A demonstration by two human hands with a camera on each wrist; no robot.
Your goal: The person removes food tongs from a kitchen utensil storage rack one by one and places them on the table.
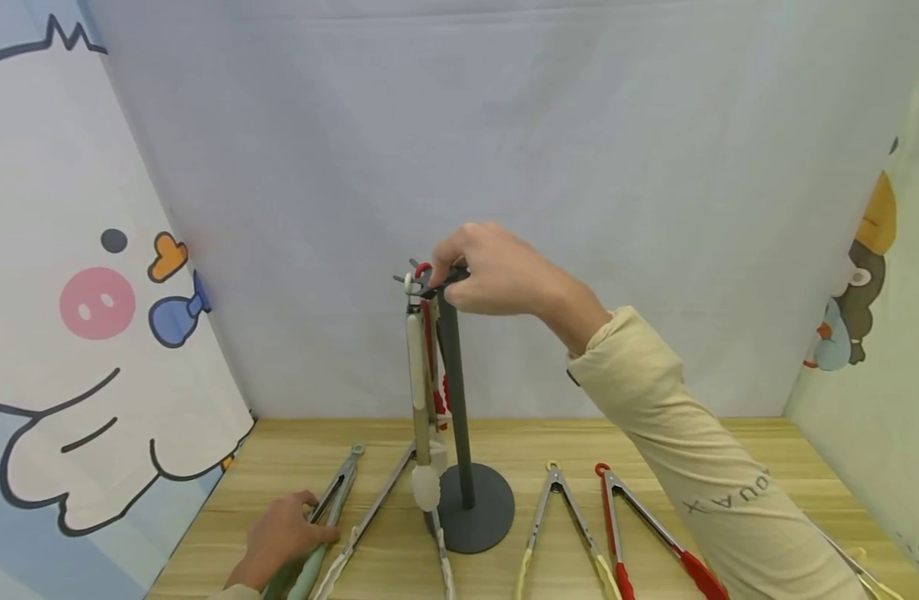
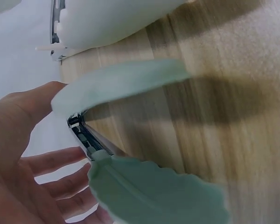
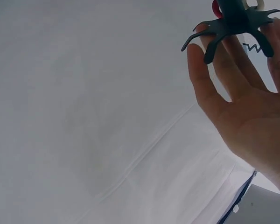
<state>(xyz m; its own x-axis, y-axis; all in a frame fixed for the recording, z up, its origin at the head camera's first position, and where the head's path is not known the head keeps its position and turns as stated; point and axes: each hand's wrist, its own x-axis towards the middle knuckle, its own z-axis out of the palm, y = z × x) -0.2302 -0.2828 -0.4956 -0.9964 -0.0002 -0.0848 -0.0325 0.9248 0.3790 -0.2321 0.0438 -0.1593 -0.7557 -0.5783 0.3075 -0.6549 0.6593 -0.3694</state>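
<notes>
A dark grey utensil stand point(image 1: 455, 392) rises from a round base on the table. My right hand point(image 1: 496, 271) grips its hooked top, the fingers bent over the hooks point(image 3: 233, 23) in the head view. Cream-handled tongs point(image 1: 417, 367) with a white tip and red tongs point(image 1: 439, 404) hang from its left side. At lower left, my left hand point(image 1: 287, 533) holds pale green tongs point(image 2: 119, 86) that lie spread on the wood. The left wrist view shows the thumb against one arm and fingers by the other.
White-tipped tongs point(image 1: 365, 521) lie spread left of the base. Yellow tongs point(image 1: 533, 533) and red tongs point(image 1: 611, 525) lie spread to its right, and another pair point(image 1: 852, 560) is partly behind my right sleeve. A pale cloth wall point(image 1: 654, 167) stands behind.
</notes>
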